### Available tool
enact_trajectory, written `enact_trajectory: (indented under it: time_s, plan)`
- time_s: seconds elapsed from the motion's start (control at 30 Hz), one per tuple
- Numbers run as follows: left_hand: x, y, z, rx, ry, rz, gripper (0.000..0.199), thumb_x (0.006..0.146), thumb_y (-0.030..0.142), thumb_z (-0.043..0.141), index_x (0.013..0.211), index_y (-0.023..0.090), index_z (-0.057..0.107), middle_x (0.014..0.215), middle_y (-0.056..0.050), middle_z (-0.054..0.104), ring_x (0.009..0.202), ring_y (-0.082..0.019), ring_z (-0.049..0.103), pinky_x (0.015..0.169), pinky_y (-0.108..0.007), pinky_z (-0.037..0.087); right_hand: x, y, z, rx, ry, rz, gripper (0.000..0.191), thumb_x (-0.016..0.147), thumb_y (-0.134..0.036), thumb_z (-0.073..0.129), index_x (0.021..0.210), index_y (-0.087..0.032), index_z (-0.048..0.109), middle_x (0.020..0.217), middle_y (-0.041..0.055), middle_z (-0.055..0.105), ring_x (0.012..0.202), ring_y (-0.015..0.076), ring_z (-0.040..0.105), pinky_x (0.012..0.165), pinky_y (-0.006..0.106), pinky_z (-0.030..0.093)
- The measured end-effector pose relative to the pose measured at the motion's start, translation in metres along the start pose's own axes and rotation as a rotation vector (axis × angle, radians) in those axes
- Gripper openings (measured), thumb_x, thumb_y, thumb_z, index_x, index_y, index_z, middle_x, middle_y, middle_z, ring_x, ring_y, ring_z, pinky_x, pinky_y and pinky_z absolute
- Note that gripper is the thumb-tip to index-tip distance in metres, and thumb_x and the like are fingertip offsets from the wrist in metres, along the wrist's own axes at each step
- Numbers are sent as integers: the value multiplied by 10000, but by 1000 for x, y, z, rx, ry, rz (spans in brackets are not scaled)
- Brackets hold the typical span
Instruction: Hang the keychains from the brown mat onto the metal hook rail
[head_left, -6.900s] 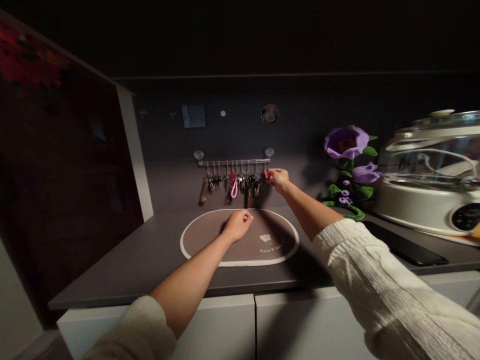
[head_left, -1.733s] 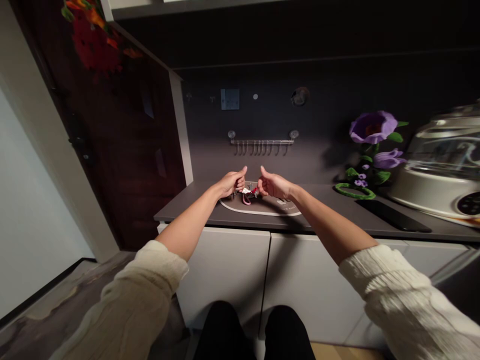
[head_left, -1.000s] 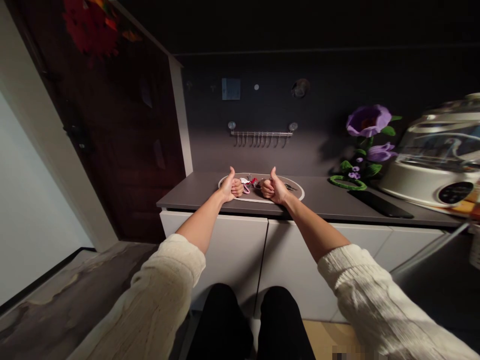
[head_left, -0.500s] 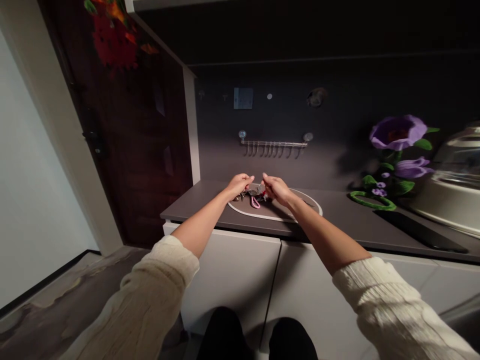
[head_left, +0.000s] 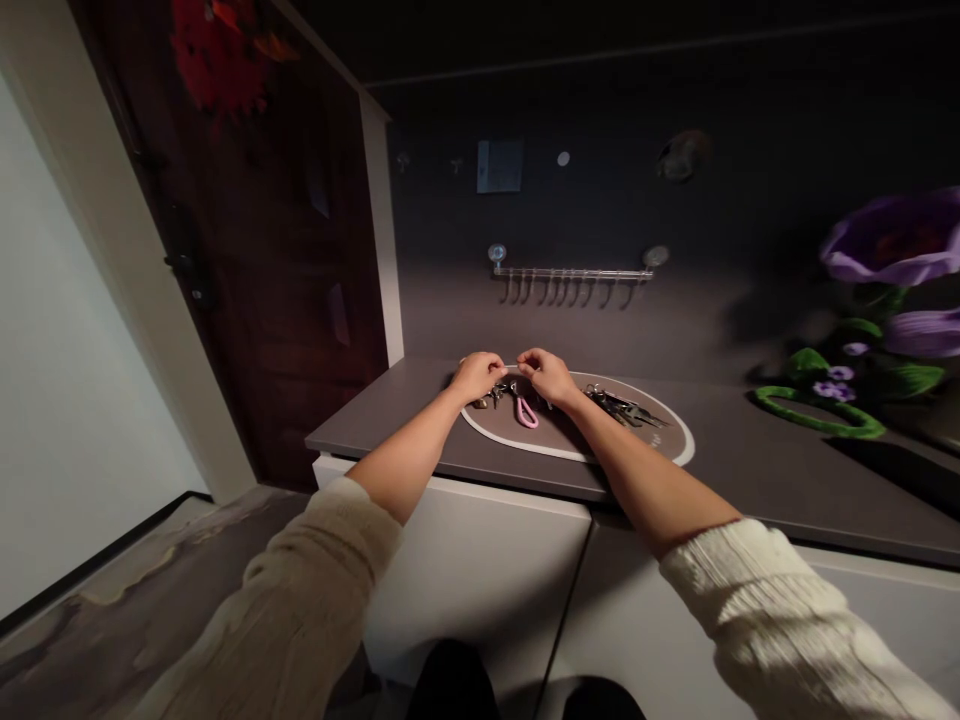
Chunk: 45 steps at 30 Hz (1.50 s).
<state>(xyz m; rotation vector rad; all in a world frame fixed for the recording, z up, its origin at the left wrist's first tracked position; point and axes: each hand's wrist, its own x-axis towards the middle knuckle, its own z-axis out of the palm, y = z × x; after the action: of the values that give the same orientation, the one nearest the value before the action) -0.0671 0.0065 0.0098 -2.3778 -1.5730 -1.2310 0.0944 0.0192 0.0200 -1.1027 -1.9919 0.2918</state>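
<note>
Pink loop [head_left: 519,412] moved, rail [head_left: 574,273] to mat [head_left: 555,432]; long axis front-right.

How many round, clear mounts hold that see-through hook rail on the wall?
2: one round, clear mount at the left end of the straight, see-through hook rail, a second mount at its right end. Both ends are uncovered.

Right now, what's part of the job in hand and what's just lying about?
In the job: left hand, right hand, keys, pink loop, mat; perhaps hook rail.
Just about: purple flowers, red decoration, wall panel.
</note>
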Motion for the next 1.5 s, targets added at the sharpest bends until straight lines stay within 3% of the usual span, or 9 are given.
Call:
enact_trajectory:
  time_s: [0.2, 0.5, 0.8, 1.0, 1.17, 1.33, 1.5]
  plan:
    - [-6, -2, -13, 59, -169, 61, 181, 726, 308, 544, 765, 187, 674, 763, -25, 648, 723, -138, 550, 708, -258, 393, -7, 0, -2, -156, -110, -67, 146, 739, -157, 510, 819, -154, 632, 777, 37, 648, 691, 112, 548, 676, 213, 392]
    - [-9, 1, -15, 146, -258, 136, 178, 670, 336, 593, 744, 207, 691, 822, -43, 630, 882, -190, 551, 836, -320, 384, -5, -2, 0, -250, -166, -68, 167, 749, -152, 514, 848, -158, 649, 871, 57, 665, 798, 134, 581, 733, 215, 395]
    - [-8, 5, -9, 182, -262, 88, 154, 668, 201, 530, 688, 177, 680, 791, -51, 637, 830, -184, 567, 812, -334, 407, -4, -6, 3, -311, -189, -96, 199, 754, -136, 488, 867, -153, 650, 865, 57, 669, 780, 130, 582, 702, 198, 389]
    - [-6, 3, -8, 216, -279, 94, 164, 718, 228, 509, 728, 174, 664, 849, -56, 629, 923, -199, 535, 851, -355, 387, -4, -6, 3, -345, -191, -104, 211, 750, -142, 483, 878, -154, 651, 869, 60, 669, 786, 134, 579, 700, 197, 382]
    - [-5, 3, -7, 204, -216, 47, 161, 744, 217, 490, 753, 179, 646, 885, -53, 612, 952, -196, 512, 871, -343, 369, -3, -4, 3, -343, -186, -102, 213, 742, -136, 482, 870, -153, 651, 864, 63, 670, 775, 139, 579, 689, 202, 379]
    - [-1, 1, -6, 89, -120, -17, 145, 746, 202, 489, 753, 166, 630, 876, -55, 591, 919, -177, 505, 866, -326, 367, -3, -4, 4, -333, -175, -107, 213, 734, -136, 492, 871, -161, 654, 864, 65, 671, 780, 145, 579, 688, 206, 383]
    - [2, 3, -8, -144, -66, -97, 127, 742, 163, 479, 710, 127, 597, 764, -38, 587, 750, -128, 516, 773, -274, 398, -3, -6, 3, -320, -174, -93, 224, 735, -131, 486, 884, -159, 651, 897, 72, 666, 801, 151, 578, 710, 211, 384]
